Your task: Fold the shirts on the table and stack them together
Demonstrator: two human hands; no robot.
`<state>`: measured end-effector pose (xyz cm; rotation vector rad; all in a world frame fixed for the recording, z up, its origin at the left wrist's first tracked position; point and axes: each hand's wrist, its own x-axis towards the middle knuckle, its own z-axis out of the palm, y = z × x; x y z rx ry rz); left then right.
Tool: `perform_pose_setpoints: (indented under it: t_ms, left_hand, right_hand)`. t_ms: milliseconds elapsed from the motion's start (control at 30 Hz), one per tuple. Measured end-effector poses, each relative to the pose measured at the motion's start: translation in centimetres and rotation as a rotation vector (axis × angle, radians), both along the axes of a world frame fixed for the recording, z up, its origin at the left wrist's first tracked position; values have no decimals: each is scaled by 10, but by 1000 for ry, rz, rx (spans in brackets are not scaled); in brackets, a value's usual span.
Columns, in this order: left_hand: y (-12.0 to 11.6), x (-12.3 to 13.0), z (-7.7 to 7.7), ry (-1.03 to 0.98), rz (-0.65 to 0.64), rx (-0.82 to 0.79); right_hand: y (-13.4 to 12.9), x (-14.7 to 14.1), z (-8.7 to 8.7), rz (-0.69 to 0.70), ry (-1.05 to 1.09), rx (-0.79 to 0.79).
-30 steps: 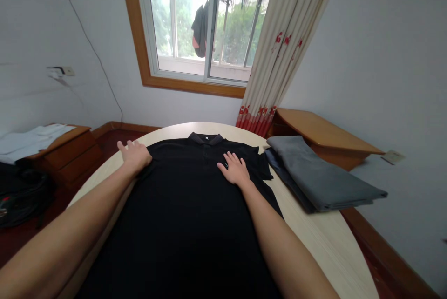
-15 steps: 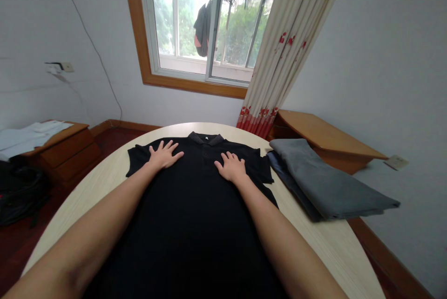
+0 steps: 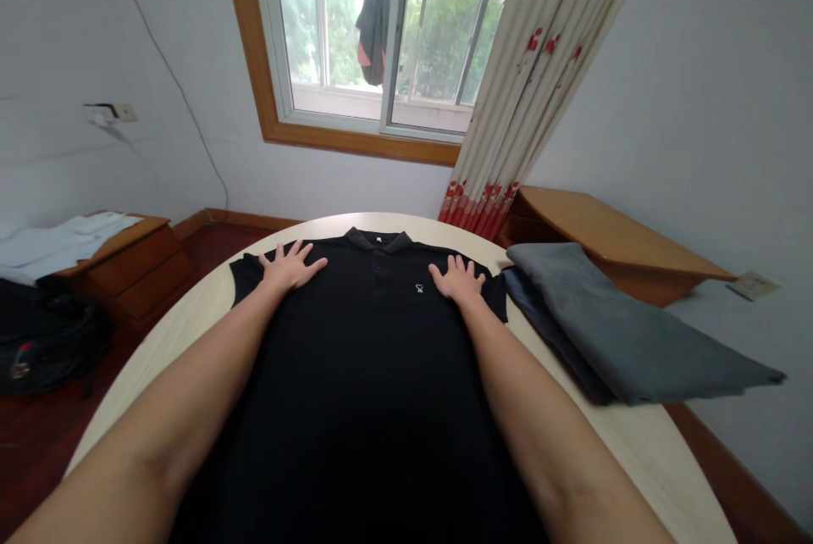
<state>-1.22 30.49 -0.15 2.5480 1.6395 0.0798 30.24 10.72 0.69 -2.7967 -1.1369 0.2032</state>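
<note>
A black polo shirt (image 3: 374,358) lies spread out, front side up, on a round pale wooden table (image 3: 158,358). Its collar points toward the window, and a small white logo shows on the chest. My left hand (image 3: 289,267) rests with spread fingers on the shirt near the left sleeve. On the opposite shoulder, beside the right sleeve, my right hand (image 3: 458,280) lies flat with its fingers apart. Neither hand grips the cloth. The shirt's lower part fades into darkness at the bottom of the view.
Folded grey trousers (image 3: 610,324) lie on a dark folded garment at the table's right side, overhanging the edge. Behind them stands a wooden desk (image 3: 610,226). A curtain (image 3: 508,120) hangs by the window. At left are a wooden cabinet (image 3: 140,260) and a black backpack (image 3: 51,341).
My right hand has slid outward across the chest to the right shoulder, uncovering the white logo. My left hand has shifted slightly outward over the shirt. The camera view has tilted a little.
</note>
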Motion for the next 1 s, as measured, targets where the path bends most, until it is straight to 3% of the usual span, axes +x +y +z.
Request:
perform_pose_setpoints:
  t_ms: [67, 167, 233, 300, 367, 533, 700, 800, 900, 1000]
  left_hand:
    - [-1, -1, 1, 5, -1, -6]
    - [-7, -1, 5, 8, 9, 3]
    - [-17, 1, 7, 5, -4, 106]
    - [-33, 6, 9, -12, -77, 263]
    - [-52, 12, 9, -32, -159, 320]
    - [-88, 13, 4, -15, -216, 60]
    - [-96, -4, 1, 15, -216, 32]
    - [-97, -3, 3, 29, -219, 15]
    - [-97, 14, 5, 20, -280, 62]
    - [-88, 36, 7, -2, -345, 72]
  right_hand:
    - [-3, -4, 7, -35, 30, -25]
    - [-15, -9, 14, 30, -10, -14]
    - [-27, -10, 13, 96, -79, 32]
    - [-40, -9, 9, 119, -96, 64]
    - [-50, -8, 3, 105, -55, 67]
    - [-58, -12, -8, -24, 28, 48]
    - [-64, -14, 1, -113, 65, -5]
    - [-57, -24, 13, -119, 34, 1]
    - [-35, -47, 18, 60, 3, 72]
    - [-7, -69, 11, 227, 77, 48]
